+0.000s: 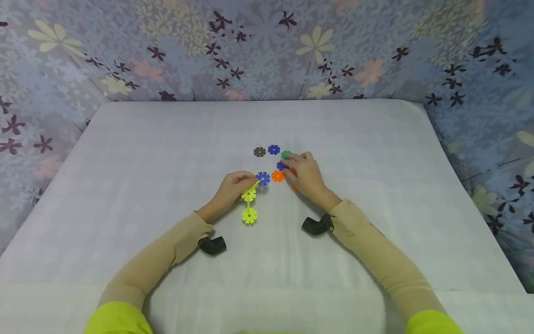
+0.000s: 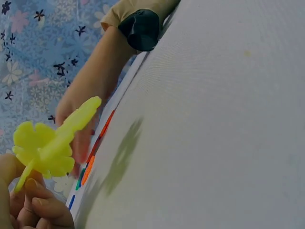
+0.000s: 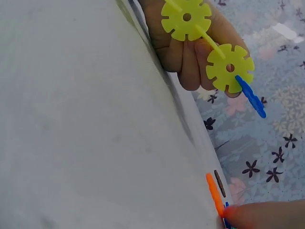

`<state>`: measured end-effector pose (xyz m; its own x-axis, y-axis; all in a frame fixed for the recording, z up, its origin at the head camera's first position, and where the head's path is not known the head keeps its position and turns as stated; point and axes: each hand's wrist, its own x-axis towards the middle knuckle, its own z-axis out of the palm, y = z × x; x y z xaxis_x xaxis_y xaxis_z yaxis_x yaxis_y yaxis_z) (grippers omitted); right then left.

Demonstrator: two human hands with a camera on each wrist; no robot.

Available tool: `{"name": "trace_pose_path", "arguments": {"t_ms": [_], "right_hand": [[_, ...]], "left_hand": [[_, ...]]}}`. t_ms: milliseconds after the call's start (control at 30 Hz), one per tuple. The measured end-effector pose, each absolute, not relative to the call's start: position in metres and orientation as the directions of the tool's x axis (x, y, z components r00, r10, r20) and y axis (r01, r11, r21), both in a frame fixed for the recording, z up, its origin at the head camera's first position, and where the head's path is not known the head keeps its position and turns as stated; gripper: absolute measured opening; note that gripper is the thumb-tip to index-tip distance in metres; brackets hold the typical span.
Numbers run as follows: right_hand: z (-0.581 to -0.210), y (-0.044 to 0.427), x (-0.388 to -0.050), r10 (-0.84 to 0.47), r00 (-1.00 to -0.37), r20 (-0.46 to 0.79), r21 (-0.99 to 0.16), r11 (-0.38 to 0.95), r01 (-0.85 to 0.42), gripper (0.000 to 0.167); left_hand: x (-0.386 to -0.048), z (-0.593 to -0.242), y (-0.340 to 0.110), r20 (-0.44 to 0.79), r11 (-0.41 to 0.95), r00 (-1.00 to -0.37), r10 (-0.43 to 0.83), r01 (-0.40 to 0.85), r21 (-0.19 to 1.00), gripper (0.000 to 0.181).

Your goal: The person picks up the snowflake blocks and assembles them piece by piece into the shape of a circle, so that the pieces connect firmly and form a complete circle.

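Note:
Notched yellow discs (image 1: 249, 215) are joined in a chain, which the left hand (image 1: 228, 194) pinches near its upper end. In the right wrist view a blue disc (image 3: 251, 96), seen edge-on, meets the lower yellow disc (image 3: 230, 68) of this chain, held off the table. The right hand (image 1: 309, 180) reaches down over loose discs, its fingertips at a blue disc (image 1: 281, 165) on the table; its palm partly hides red-orange discs. A green disc (image 1: 285, 154) is at its index finger. In the left wrist view the right hand (image 2: 88, 98) is behind the yellow discs (image 2: 43, 149).
An orange disc (image 1: 277, 176) lies just left of the right thumb. Farther back, a brown disc (image 1: 259, 152) and another blue disc (image 1: 274, 149) lie on the white-covered table (image 1: 167, 139). Flowered cloth (image 1: 258, 51) stands behind it. Dark devices (image 1: 212, 246) are on both wrists.

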<state>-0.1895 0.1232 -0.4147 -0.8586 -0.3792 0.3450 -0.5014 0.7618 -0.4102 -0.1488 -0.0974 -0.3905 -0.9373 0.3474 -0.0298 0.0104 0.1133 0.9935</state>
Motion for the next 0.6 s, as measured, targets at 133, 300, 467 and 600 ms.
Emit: {"name": "trace_pose_path", "arguments": {"t_ms": [133, 300, 467, 600], "right_hand": [[-0.417, 0.126, -0.191, -0.439, -0.831, 0.341, -0.373, 0.748, -0.549, 0.020], [-0.417, 0.126, -0.191, -0.455, -0.803, 0.384, -0.328, 0.746, -0.579, 0.012], [-0.415, 0.127, -0.191, -0.538, -0.736, 0.411, -0.274, 0.697, -0.663, 0.012], [-0.413, 0.127, -0.188, -0.582, -0.704, 0.407, -0.302, 0.642, -0.705, 0.015]], "left_hand": [[-0.150, -0.390, -0.097, -0.044, 0.119, -0.940, 0.337, -0.004, 0.993, 0.021], [-0.149, -0.390, -0.097, -0.025, 0.113, -0.941, 0.337, 0.014, 0.994, 0.022], [-0.154, -0.403, -0.099, -0.031, 0.094, -0.938, 0.346, 0.002, 0.996, 0.022], [-0.161, -0.418, -0.101, -0.025, 0.083, -0.938, 0.344, 0.004, 0.997, 0.023]]}}
